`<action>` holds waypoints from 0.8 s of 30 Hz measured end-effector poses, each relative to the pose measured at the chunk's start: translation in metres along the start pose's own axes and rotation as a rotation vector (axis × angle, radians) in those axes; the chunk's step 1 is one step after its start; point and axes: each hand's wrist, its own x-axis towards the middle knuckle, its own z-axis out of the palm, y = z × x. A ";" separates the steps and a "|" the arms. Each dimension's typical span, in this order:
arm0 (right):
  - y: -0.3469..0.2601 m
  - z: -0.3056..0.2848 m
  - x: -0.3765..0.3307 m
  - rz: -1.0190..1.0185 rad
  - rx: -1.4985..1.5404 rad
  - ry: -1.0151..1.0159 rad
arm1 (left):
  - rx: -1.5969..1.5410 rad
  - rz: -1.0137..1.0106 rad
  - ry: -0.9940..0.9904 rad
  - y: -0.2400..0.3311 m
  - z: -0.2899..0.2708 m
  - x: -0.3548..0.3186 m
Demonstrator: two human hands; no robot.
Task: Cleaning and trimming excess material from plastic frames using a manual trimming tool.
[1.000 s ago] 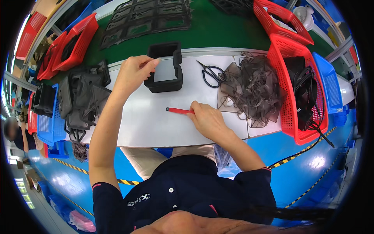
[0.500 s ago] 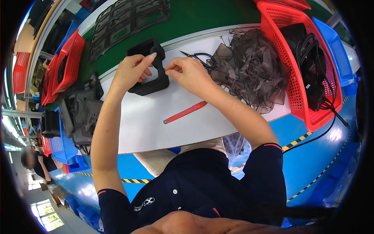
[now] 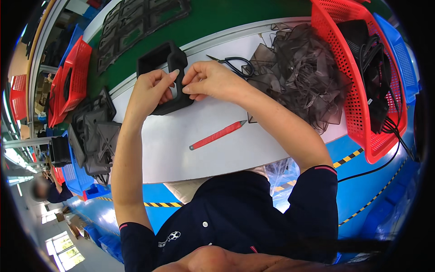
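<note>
A thick black frame, open in the middle and soft-looking like foam, stands on the white tabletop in front of me. My left hand reaches over its near left side, the thumb near the right-hand bar and the other fingers curled in the opening, gripping the frame. At that bar's outer edge, my right hand has thumb and fingers pinched together; whatever lies between them is too small to make out. Just beyond the right hand lie black-handled scissors. A red-handled pointed tool rests nearer to me.
Crumpled dark sheer film is heaped at the right, beside a red perforated basket of black cables. Dark moulded frames are stacked at the left. More black frame sheets lie on the green surface beyond.
My right fingertips have come in against the frame's right bar. The frame looks tipped slightly differently and the whole view has shifted a little.
</note>
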 end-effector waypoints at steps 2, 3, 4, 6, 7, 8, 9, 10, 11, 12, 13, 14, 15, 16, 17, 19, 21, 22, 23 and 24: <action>0.005 0.000 0.002 -0.002 0.011 0.002 | -0.024 0.014 0.016 0.001 0.002 0.000; 0.007 -0.001 0.003 -0.010 0.018 0.001 | -0.022 0.012 0.010 0.001 0.002 0.000; 0.008 0.000 0.004 -0.006 0.021 0.002 | -0.031 0.015 0.010 0.001 0.002 0.000; 0.007 0.000 0.004 0.009 0.020 0.002 | -0.038 0.016 0.006 0.001 0.003 0.000; 0.007 0.000 0.003 0.012 0.023 0.004 | -0.034 0.011 0.015 0.001 0.004 0.000; 0.006 -0.001 0.003 0.017 0.021 0.001 | -0.030 0.006 0.023 0.001 0.004 0.000; 0.005 -0.001 0.002 0.022 0.019 -0.003 | -0.030 0.004 0.019 0.001 0.004 0.000; 0.004 -0.001 0.001 0.024 0.021 -0.003 | -0.028 0.008 0.025 0.001 0.004 -0.001; 0.003 -0.001 0.000 0.029 0.017 -0.004 | -0.027 0.012 0.030 0.001 0.005 -0.001; 0.003 -0.001 0.000 0.035 0.013 -0.005 | -0.027 0.010 0.029 0.001 0.005 -0.002; 0.004 -0.001 0.000 0.036 0.014 -0.003 | -0.026 0.016 0.026 0.000 0.005 -0.002; 0.006 -0.001 0.000 0.031 0.014 0.005 | -0.025 0.022 0.023 0.000 0.005 -0.002; 0.007 0.000 0.001 0.025 0.013 0.012 | -0.025 0.022 0.021 0.000 0.005 -0.002; 0.009 0.001 0.001 0.026 0.015 0.012 | -0.027 0.023 0.020 -0.001 0.005 -0.002; 0.011 0.002 0.002 0.004 0.029 0.035 | -0.029 0.025 0.019 -0.001 0.005 -0.002; 0.014 0.002 0.003 -0.017 0.044 0.057 | -0.033 0.025 0.016 -0.001 0.005 -0.002; 0.015 0.002 0.005 -0.026 0.044 0.059 | -0.036 0.026 0.013 -0.001 0.005 -0.002; 0.016 0.002 0.005 -0.024 0.044 0.059 | -0.024 0.029 0.008 -0.001 0.005 -0.002; 0.017 0.003 0.007 -0.025 0.023 0.063 | -0.012 0.032 0.004 -0.001 0.005 -0.002; 0.018 0.003 0.008 -0.026 0.002 0.067 | -0.011 0.034 0.005 -0.001 0.005 -0.001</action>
